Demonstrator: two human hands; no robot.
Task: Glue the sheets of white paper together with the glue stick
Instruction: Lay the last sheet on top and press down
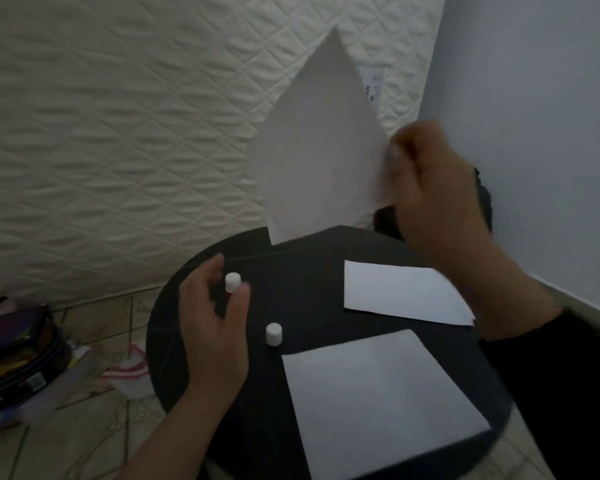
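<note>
My right hand (437,192) pinches the right edge of a white sheet (323,150) and holds it upright above the far rim of the round black table (323,271). My left hand (215,317) grips the glue stick (232,283), whose white top shows between thumb and fingers. The white cap (274,335) stands alone on the table, just right of that hand. Two more white sheets lie flat: a smaller one (402,292) at the right, partly under my right wrist, and a larger one (381,400) near the front edge.
A quilted white mattress (118,133) leans behind the table and a pale wall (551,133) closes the right side. On the tiled floor at left sit a dark striped bag (18,355) and a red-and-white cloth (129,368). A dark object (387,220) lies beyond the table's far rim.
</note>
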